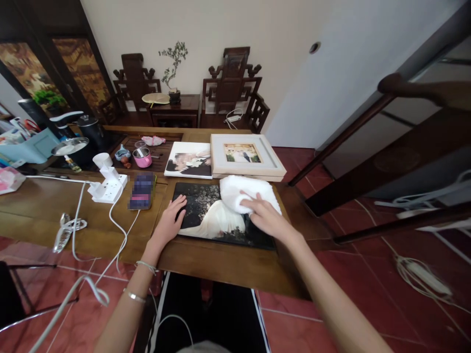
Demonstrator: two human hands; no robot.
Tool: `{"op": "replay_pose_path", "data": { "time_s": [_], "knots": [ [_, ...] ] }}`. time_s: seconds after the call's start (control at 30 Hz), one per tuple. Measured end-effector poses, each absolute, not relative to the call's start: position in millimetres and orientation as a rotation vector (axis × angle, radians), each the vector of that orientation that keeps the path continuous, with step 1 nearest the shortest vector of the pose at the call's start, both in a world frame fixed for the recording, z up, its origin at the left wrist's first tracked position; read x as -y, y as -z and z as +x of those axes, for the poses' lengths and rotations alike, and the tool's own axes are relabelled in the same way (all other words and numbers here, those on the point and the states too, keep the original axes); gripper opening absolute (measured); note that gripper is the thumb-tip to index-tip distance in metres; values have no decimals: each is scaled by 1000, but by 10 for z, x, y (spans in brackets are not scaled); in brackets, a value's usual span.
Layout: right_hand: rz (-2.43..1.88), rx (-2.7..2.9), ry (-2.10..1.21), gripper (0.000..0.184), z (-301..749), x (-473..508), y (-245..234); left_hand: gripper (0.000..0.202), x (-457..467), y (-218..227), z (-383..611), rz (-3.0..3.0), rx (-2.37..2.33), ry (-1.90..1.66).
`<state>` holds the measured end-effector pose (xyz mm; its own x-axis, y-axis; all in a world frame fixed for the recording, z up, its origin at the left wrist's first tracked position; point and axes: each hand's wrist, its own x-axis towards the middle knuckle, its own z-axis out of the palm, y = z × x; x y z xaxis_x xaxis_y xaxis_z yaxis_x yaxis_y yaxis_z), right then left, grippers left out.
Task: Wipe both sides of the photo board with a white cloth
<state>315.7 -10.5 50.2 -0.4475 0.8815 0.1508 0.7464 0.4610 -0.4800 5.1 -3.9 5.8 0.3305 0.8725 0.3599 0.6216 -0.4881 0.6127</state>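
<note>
A dark photo print (206, 215) lies flat near the front edge of the wooden table (228, 264). My left hand (171, 220) rests on its left edge, fingers spread flat. Over the print's upper right part my right hand (265, 213) presses a white cloth (243, 192), fingers lying on the fabric. Behind it lie a second photo print (189, 159) and a light framed photo (246, 155).
A phone (142, 191) and a white power strip (108, 189) with cables lie to the left. A pink pot (143, 157) sits on a tea tray. Two carved chairs and a small plant (173, 71) stand by the wall. Dark stair rails (386, 147) run at right.
</note>
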Motion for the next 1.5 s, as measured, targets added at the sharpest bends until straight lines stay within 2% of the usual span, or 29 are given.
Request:
{"op": "replay_pose_path", "data": {
  "time_s": [0.13,0.33,0.47,0.77,0.9,1.03,1.2,1.33,1.5],
  "knots": [
    [-1421,2413,-465,47,2994,774,-526,35,35,-55,57,2237,-1327,-950],
    [-1329,2537,-620,53,2827,1356,-700,35,16,-48,52,2231,-1312,-942],
    [-1384,2508,-628,52,2779,1070,-694,36,10,-35,44,2232,-1283,-940],
    [-1420,2342,-475,52,2549,-243,-583,36,16,-7,32,2260,-1272,-955],
    [-1419,2359,-450,53,2497,-94,-553,36,20,-15,41,2259,-1286,-950],
    [-1373,2424,-439,50,2475,552,-532,36,27,-21,52,2253,-1287,-955],
    [-1276,2517,-577,57,2420,1165,-593,37,28,-16,58,2252,-1297,-937],
    [-1353,2522,-591,51,2388,951,-625,37,26,-17,57,2255,-1292,-923],
    [-1417,2446,-498,57,2313,128,-612,38,33,-29,56,2248,-1289,-931]
  ]
}}
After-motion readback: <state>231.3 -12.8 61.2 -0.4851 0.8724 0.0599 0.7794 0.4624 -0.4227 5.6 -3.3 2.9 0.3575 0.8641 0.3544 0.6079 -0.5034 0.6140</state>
